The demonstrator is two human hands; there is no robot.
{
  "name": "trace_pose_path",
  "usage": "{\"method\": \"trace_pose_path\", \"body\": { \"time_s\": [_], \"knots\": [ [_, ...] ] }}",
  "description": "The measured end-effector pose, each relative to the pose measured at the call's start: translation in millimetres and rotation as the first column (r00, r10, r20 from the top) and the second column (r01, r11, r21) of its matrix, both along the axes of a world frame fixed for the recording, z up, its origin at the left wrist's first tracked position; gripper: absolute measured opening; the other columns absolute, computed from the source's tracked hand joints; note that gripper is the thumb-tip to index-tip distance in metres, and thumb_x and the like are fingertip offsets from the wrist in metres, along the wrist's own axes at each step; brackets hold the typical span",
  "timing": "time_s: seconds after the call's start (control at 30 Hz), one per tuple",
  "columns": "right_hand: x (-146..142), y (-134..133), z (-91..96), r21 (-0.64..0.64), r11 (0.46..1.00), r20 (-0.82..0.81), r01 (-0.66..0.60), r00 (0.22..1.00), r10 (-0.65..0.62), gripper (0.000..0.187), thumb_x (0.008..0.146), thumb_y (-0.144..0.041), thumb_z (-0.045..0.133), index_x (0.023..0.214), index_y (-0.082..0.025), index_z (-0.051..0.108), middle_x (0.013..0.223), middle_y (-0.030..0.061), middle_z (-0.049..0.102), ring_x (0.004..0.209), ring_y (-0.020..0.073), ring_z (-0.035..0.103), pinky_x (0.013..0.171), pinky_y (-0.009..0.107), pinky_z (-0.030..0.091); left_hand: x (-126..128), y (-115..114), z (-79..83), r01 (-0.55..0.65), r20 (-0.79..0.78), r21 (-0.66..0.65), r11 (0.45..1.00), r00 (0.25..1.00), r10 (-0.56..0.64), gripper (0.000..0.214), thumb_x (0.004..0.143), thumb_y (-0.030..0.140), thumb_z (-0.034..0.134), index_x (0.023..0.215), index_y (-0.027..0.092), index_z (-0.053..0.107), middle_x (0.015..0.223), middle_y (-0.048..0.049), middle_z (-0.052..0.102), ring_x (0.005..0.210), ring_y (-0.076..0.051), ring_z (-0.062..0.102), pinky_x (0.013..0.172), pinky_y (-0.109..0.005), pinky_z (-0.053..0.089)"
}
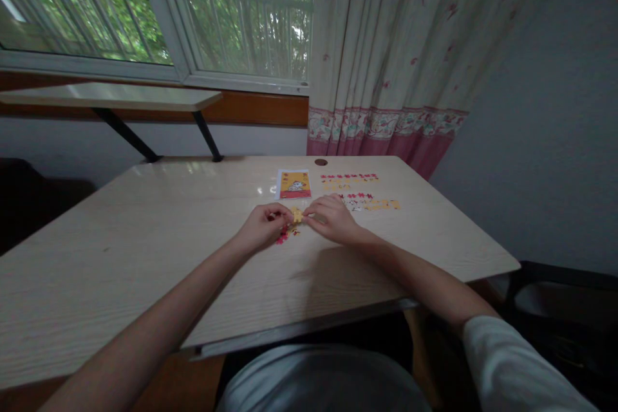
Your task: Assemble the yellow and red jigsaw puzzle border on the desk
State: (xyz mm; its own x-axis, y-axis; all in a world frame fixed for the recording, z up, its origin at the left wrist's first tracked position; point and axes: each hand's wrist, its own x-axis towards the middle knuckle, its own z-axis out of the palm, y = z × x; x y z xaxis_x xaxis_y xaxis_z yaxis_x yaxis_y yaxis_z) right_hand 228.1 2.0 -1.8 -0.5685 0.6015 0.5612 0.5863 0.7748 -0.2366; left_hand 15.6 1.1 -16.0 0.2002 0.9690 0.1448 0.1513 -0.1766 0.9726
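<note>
- Nearest: right sleeve [512, 360], short and pale, beside the near edge of the desk [145, 270].
- Small pile [282, 237], red and yellow pieces, on the desk just by the left fingers; loose, apparently unsorted.
- Left hand [266, 222]: fingertips pinched narrow on the left side of a yellow cluster [297, 215].
- Right hand [333, 215]: thumb and fingers narrow too, at the cluster's right side. Cluster sits between both hands, near the pile; too small to tell how many pieces, or whether fully joined.
- Near rows [381, 205], right and beyond: red and yellow pieces, partly behind the right hand.
- Card [294, 184], yellow and red picture, flat beyond the cluster.
- Far rows [350, 176], right of the card: red above, yellow below.
- Progress, judged: early. Sorting looks largely done; joining seems barely begun, most pieces separate.
- Farthest: curtain [376, 45], window [241, 13].
</note>
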Motion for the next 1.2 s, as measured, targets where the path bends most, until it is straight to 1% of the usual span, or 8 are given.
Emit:
{"method": "trace_pose_path", "body": {
  "time_s": [0.13, 0.33, 0.47, 0.53, 0.63, 0.73, 0.97, 1.2],
  "knots": [
    [0.9, -1.0, 4.5, 0.003, 1.0, 0.027, 0.011, 1.0, -0.011, 0.02, 0.094, -0.032, 0.055, 0.092, -0.021, 0.071, 0.094, 0.006, 0.071, 0.092, 0.0193, 0.058, 0.083, 0.034, 0.031, -1.1, 1.1, -2.2, 0.033, 0.009, -0.033, 0.999, 0.999, -0.033, 0.025, 0.065, 0.038, 0.071, 0.069, 0.014, 0.066, 0.054, 0.0001, 0.058, 0.045, -0.011, 0.049, 0.045, -0.023, 0.04],
    [6.1, 1.0, 9.3, 0.05, 0.999, 0.034, 0.014, 0.999, -0.015, 0.024, 0.095, -0.034, 0.052, 0.091, -0.021, 0.071, 0.092, 0.0078, 0.07, 0.091, 0.0205, 0.058, 0.083, 0.035, 0.033, 0.1, 0.1, -4.3, 0.037, -0.027, -0.016, 0.999, 0.999, -0.037, 0.031, 0.069, 0.044, 0.071, 0.073, 0.014, 0.067, 0.056, -0.0009, 0.059, 0.044, -0.01, 0.048, 0.043, -0.022, 0.039],
    [16.4, 8.0, 14.4, 0.068, 0.995, -0.011, 0.078, 0.997, -0.077, 0.023, 0.094, -0.034, 0.052, 0.092, -0.021, 0.071, 0.093, 0.008, 0.069, 0.091, 0.0208, 0.058, 0.086, 0.037, 0.034, -3.4, -1.3, -0.4, 0.028, -0.171, 0.082, 0.996, 0.985, -0.014, 0.027, 0.078, 0.042, 0.064, 0.078, 0.015, 0.067, 0.058, -0.001, 0.06, 0.045, -0.011, 0.049, 0.045, -0.023, 0.04],
    [24.8, 12.7, 18.0, 0.096, 0.987, -0.06, 0.129, 0.991, -0.123, 0.022, 0.094, -0.035, 0.053, 0.092, -0.022, 0.072, 0.093, 0.0073, 0.069, 0.092, 0.0207, 0.058, 0.087, 0.037, 0.035, -8.4, -1.5, 5.1, 0.063, -0.347, 0.22, 0.973, 0.938, 0.018, 0.024, 0.082, 0.038, 0.06, 0.079, 0.016, 0.068, 0.065, -0.0033, 0.064, 0.054, -0.014, 0.054, 0.053, -0.026, 0.045],
    [39.3, 20.1, 22.7, 0.15, 0.97, -0.132, 0.192, 0.976, -0.172, 0.023, 0.094, -0.036, 0.053, 0.092, -0.023, 0.072, 0.092, 0.007, 0.069, 0.092, 0.0209, 0.059, 0.088, 0.037, 0.036, -16.6, -1.6, 13.5, 0.253, -0.632, 0.421, 0.871, 0.77, 0.082, 0.021, 0.085, 0.032, 0.056, 0.081, 0.018, 0.07, 0.083, -0.0081, 0.069, 0.085, -0.022, 0.06, 0.078, -0.035, 0.049],
    [52.0, 27.2, 24.4, 0.178, 0.957, -0.18, 0.229, 0.964, -0.198, 0.023, 0.094, -0.036, 0.053, 0.091, -0.023, 0.072, 0.09, 0.0075, 0.068, 0.09, 0.0212, 0.059, 0.086, 0.038, 0.037, -20.2, -2.6, 18.1, 0.36, -0.742, 0.434, 0.826, 0.663, 0.101, 0.025, 0.089, 0.033, 0.052, 0.087, 0.017, 0.07, 0.089, -0.01, 0.069, 0.091, -0.024, 0.059, 0.084, -0.038, 0.048],
    [62.9, 33.6, 25.7, 0.226, 0.941, -0.208, 0.253, 0.956, -0.207, 0.022, 0.093, -0.036, 0.055, 0.092, -0.024, 0.072, 0.089, 0.0076, 0.068, 0.086, 0.021, 0.06, 0.086, 0.038, 0.039, -13.9, -8.6, 18.7, 0.492, -0.787, 0.404, 0.771, 0.616, 0.019, 0.026, 0.091, 0.037, 0.053, 0.096, 0.017, 0.069, 0.09, -0.0093, 0.067, 0.091, -0.023, 0.058, 0.083, -0.035, 0.047],
    [64.7, 31.0, 31.2, 0.329, 0.91, -0.242, 0.252, 0.954, -0.176, 0.025, 0.093, -0.039, 0.054, 0.085, -0.023, 0.072, 0.082, 0.0063, 0.068, 0.078, 0.019, 0.06, 0.078, 0.035, 0.041, -13.3, -8.4, 16.3, 0.504, -0.831, 0.362, 0.784, 0.556, 0.026, 0.028, 0.091, 0.037, 0.052, 0.096, 0.016, 0.069, 0.091, -0.0107, 0.066, 0.09, -0.024, 0.058, 0.081, -0.036, 0.047]
  ]
}}
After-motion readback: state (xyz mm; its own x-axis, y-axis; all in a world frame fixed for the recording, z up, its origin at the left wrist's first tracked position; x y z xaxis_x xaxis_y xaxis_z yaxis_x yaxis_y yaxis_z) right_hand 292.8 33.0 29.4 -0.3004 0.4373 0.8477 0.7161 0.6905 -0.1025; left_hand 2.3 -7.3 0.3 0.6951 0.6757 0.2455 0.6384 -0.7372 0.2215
